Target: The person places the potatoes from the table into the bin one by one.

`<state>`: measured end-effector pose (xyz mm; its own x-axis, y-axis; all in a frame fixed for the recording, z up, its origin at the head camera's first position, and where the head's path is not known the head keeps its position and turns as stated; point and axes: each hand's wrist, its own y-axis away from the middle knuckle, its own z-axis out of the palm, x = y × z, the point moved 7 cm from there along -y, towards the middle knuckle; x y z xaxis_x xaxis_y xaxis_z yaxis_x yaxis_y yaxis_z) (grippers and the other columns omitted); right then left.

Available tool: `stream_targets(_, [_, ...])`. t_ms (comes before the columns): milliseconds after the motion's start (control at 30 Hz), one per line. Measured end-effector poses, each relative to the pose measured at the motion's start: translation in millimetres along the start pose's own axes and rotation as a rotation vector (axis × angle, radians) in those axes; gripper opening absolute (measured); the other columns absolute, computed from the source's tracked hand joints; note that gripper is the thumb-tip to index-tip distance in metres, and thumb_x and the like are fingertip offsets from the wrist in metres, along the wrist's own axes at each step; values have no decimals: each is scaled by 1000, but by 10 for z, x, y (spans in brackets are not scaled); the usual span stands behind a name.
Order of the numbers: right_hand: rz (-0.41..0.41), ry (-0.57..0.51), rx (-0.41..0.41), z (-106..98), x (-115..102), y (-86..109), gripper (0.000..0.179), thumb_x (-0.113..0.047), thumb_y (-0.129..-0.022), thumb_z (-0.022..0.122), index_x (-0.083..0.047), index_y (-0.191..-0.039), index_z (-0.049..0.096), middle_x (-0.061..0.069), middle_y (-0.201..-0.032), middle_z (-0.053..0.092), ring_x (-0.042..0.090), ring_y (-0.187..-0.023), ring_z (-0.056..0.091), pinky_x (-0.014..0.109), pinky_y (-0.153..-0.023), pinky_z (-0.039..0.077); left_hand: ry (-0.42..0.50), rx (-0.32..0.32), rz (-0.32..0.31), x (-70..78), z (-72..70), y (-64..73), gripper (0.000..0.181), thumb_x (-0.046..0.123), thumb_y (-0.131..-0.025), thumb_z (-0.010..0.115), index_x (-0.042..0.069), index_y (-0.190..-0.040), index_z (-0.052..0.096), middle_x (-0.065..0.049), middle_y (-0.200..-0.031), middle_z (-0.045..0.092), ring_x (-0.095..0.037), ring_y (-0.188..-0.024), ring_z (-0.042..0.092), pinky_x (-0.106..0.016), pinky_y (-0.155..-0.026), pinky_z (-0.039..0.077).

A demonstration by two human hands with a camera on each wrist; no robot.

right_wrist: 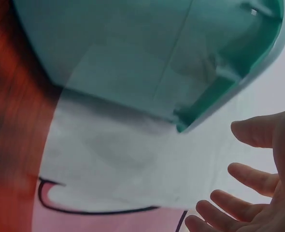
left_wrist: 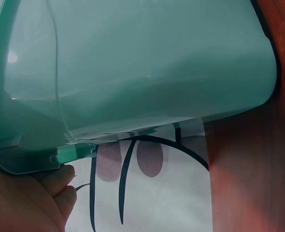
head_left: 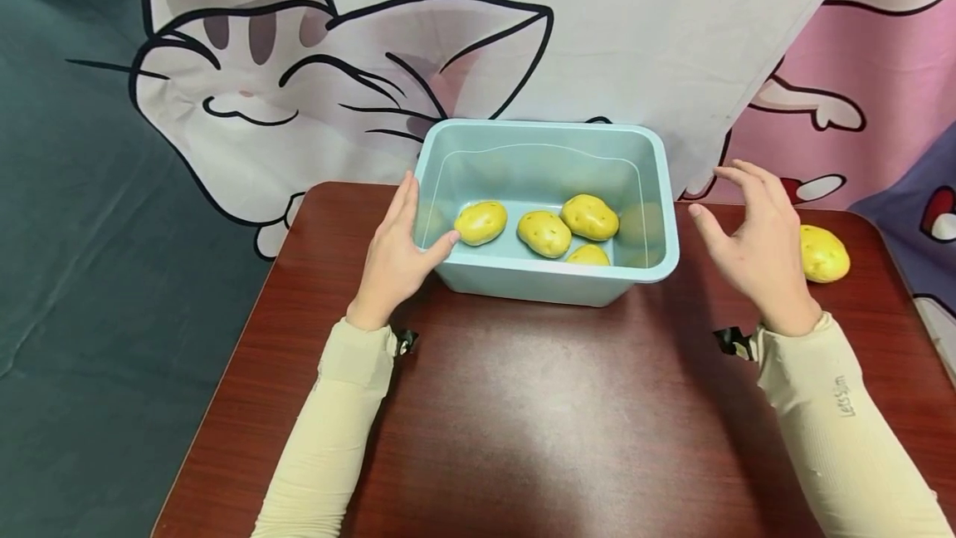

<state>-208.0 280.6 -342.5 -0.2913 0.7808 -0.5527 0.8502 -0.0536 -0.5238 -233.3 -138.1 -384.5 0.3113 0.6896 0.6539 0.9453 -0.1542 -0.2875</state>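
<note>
A light blue plastic bin sits at the far side of the table, with several yellow potatoes inside. My left hand is at the bin's near left corner, thumb over the rim and fingers extended along the outer left side. In the left wrist view, its fingertips show right at the rim's underside. To the right of the bin, my right hand is held apart from it, fingers spread and loosely bent around nothing. Another yellow potato lies on the table beyond that hand, partly hidden by it.
The dark red wooden table has rounded far corners. Behind it hangs a white cloth with a cartoon cat, close to the bin's back. Pink cloth hangs at the right and dark green cloth at the left.
</note>
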Motion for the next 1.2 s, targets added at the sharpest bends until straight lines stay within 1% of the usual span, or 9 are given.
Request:
stream_targets(200, [31,33,-2,-43,194,23,50,-14,-88,73,3,-133,60,25,-143,51,45,-131,46,59,-108,34,3,1,0,-2,6,4,97,55,-90,66,6,-160,21,9,-167,13,-14,-150,23,-49,-115,30])
stream_targets(300, [29,44,4,-53,272,46,49,-13,-88,73,3,-133,60,25,-142,51,46,-129,46,59,-108,34,0,2,3,-2,6,3,97,56,-90,66,6,-160,21,10,-167,12,-13,-150,23,-48,-115,30])
stream_targets(400, [30,44,14,-66,348,63,49,-12,-88,73,4,-133,60,25,-141,52,45,-129,46,56,-109,34,-3,6,10,-4,3,4,97,56,-91,66,5,-160,21,8,-167,13,-12,-150,22,-48,-116,30])
stream_targets(533, [50,40,18,-86,448,97,49,-13,-87,72,5,-132,61,27,-140,52,44,-131,45,54,-111,32,2,7,12,-5,1,7,96,55,-91,66,5,-160,21,8,-167,13,-12,-150,21,-48,-116,29])
stream_targets(767, [92,52,31,-112,620,150,49,-13,-86,72,5,-130,62,27,-137,54,43,-130,45,52,-110,33,5,3,10,6,6,0,96,54,-91,67,6,-160,21,8,-167,13,-13,-150,22,-48,-115,30])
stream_targets(867, [116,57,30,-110,698,174,48,-14,-86,71,6,-130,62,27,-138,53,42,-132,44,52,-111,32,5,1,10,9,7,-1,95,53,-91,67,6,-160,21,7,-167,14,-14,-150,22,-49,-115,30])
stream_targets(1067, [167,71,17,-104,852,208,49,-15,-88,68,6,-132,61,29,-142,50,39,-139,39,52,-114,27,7,4,10,14,3,-2,95,53,-91,68,5,-159,22,7,-167,14,-15,-150,23,-48,-115,30])
stream_targets(1200, [184,86,14,-107,934,225,49,-16,-89,67,6,-132,60,29,-144,49,38,-140,38,52,-114,27,5,8,14,11,0,-4,96,53,-91,67,5,-159,22,7,-167,14,-15,-150,24,-48,-115,30])
